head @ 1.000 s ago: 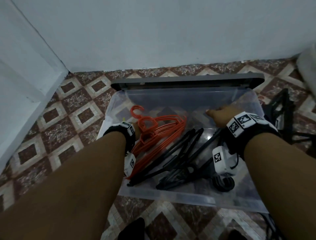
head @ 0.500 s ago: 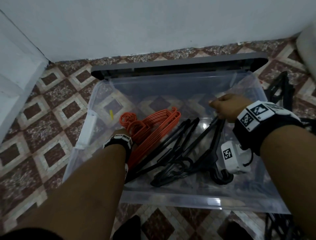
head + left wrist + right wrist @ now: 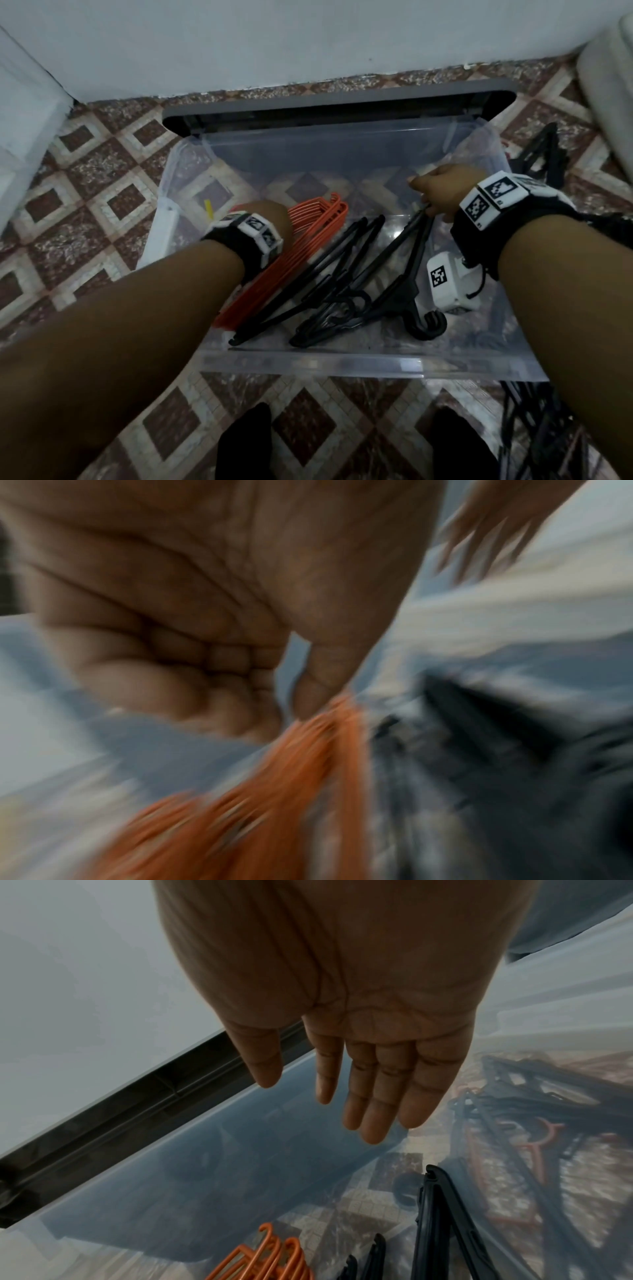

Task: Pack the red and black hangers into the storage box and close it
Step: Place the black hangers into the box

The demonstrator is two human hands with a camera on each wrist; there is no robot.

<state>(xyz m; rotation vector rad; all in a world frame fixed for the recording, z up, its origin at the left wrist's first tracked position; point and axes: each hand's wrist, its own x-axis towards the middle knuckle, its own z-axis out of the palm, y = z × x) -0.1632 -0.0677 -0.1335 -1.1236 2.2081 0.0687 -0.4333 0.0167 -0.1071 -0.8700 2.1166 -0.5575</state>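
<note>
Moved forward over the red hooks since half a second ago: left hand [image 3: 270, 219], fingers curled, fingertips meeting the one bundle of red hangers [image 3: 301, 246] by the left wall of the single storage box [image 3: 342, 366]; whether actually gripping, cannot tell through the blur. Right hand [image 3: 442, 192] near the far right corner, fingers straight and together, holding nothing, just above the black hangers [image 3: 346, 274], roughly five, lying mid-box. One grey lid [image 3: 342, 102] behind the far edge. Two loose black heaps [image 3: 544, 161] beyond the right wall.
</note>
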